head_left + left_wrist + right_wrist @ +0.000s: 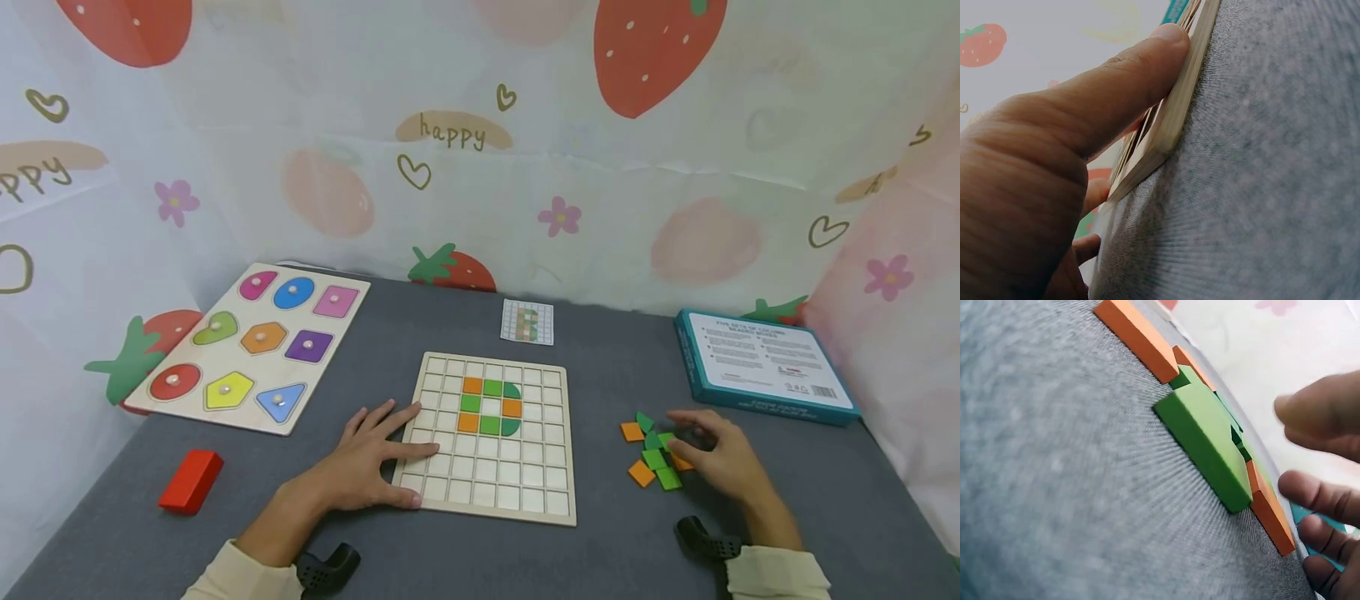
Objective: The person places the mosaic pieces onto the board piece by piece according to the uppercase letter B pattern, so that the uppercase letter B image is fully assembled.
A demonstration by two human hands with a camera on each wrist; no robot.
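Note:
My left hand (360,462) lies with spread fingers at the left edge of a pale wooden grid board (495,512), thumb on its near corner. In the left wrist view, the thumb (1141,65) rests along the board's rim (1175,115). Orange and green tiles, two of them rounded dark green (511,427), form a ring round one bare cell. My right hand (720,454) hovers over a loose pile of orange and green tiles (654,459). In the right wrist view, its thumb and fingers are apart with nothing between them, beside a green tile (1204,447).
A small pattern card (527,322) lies behind the board. At the left are a shape puzzle board (240,367) with knobbed pieces and a red block (191,482). A teal box (765,364) lies at the back right. A strawberry-print cloth (480,192) hangs behind the table.

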